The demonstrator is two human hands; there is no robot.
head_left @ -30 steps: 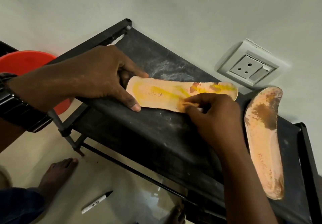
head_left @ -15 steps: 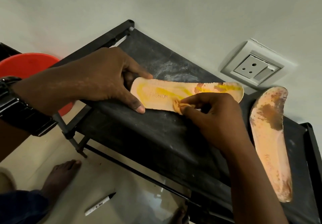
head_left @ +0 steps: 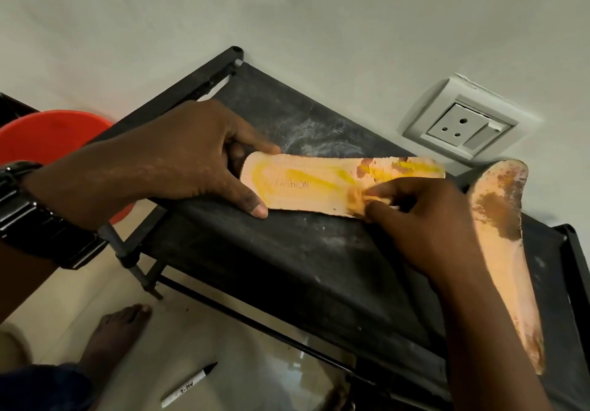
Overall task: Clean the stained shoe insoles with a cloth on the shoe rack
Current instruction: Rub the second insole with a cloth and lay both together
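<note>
Insole [head_left: 319,187] heel-end in the curled grip of left hand [head_left: 178,161]; right hand [head_left: 427,219] in tight pinch, apparently around small stained cloth [head_left: 357,199].

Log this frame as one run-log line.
step: insole wipe | left hand: holds yellow-stained insole at printed end on shoe rack | right hand: pinches cloth against that insole | brown-stained insole: lies aside on rack
</note>
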